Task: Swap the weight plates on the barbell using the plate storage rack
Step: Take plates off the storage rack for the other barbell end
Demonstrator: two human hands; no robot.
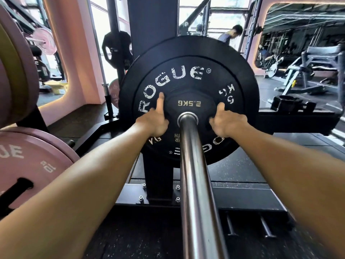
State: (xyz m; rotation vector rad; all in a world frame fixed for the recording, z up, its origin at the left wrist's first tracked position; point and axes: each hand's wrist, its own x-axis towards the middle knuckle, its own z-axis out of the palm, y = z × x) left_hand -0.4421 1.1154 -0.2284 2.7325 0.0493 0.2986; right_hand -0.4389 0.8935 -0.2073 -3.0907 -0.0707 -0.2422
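A steel barbell sleeve [194, 165] runs from the bottom of the view up to a large black Rogue bumper plate [179, 71] at centre. A small black 2.5 kg plate [189, 103] sits on the sleeve, flat against the big plate. My left hand [155, 120] grips the small plate's left edge, thumb pointing up along its rim. My right hand [226, 122] grips its right edge, thumb raised too. The fingers of both hands are hidden behind the small plate.
Pink Rogue plates [31, 165] hang on the storage rack at the left, with more pink and yellow plates [13, 71] above. A black rack upright [151, 25] stands behind the barbell. A small black plate [287, 101] lies on the platform at right. Gym machines [308, 71] stand far right.
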